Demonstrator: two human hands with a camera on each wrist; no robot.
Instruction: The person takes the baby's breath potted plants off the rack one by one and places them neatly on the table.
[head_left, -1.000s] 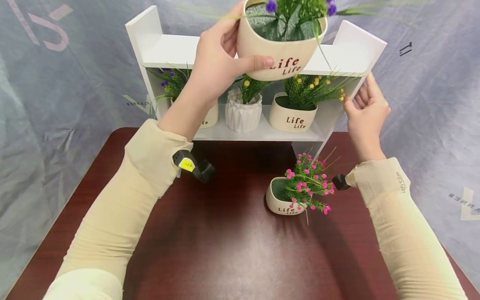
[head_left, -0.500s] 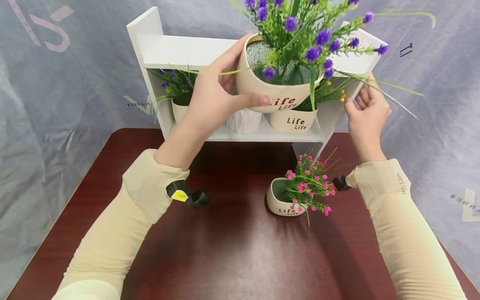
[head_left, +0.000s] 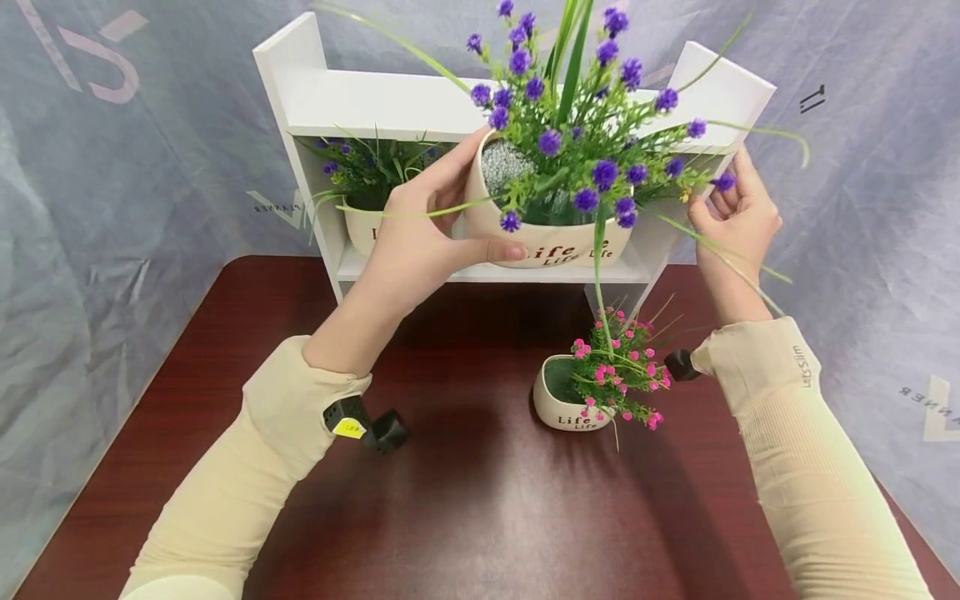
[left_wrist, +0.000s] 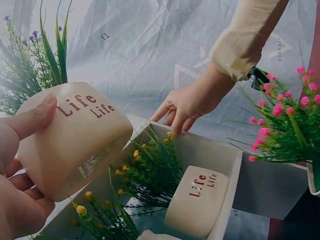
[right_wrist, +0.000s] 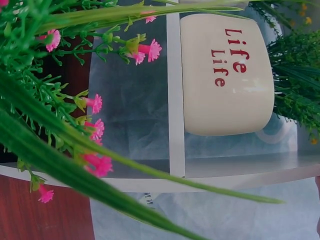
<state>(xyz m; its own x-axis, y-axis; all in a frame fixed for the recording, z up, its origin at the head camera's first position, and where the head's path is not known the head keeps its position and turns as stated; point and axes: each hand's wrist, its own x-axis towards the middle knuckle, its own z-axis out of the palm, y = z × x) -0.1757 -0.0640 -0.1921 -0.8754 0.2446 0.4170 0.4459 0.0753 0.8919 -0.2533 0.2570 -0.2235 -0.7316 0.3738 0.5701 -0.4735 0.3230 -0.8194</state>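
Observation:
My left hand (head_left: 420, 237) grips a cream oval flowerpot (head_left: 532, 237) with purple flowers, thumb on its front beside the red "Life" lettering. The pot hangs in the air in front of the white shelf (head_left: 390, 100). In the left wrist view its base shows, apart from the shelf. At the shelf's right side panel, my right hand (head_left: 738, 225) holds the edge between thumb and fingers. Behind the raised pot, a matching pot with yellow flowers (left_wrist: 195, 200) stands in the shelf; the head view mostly hides it.
A cream pot with pink flowers (head_left: 573, 417) stands on the dark red table (head_left: 450, 508), in front of the shelf's right part. Another cream pot with purple flowers (head_left: 363, 229) sits at the shelf's left. Grey fabric (head_left: 135, 192) hangs around the table.
My left hand has lowered the purple-flowered pot from above the shelf's top board to the front of its lower compartment. My right hand has stayed at the side panel.

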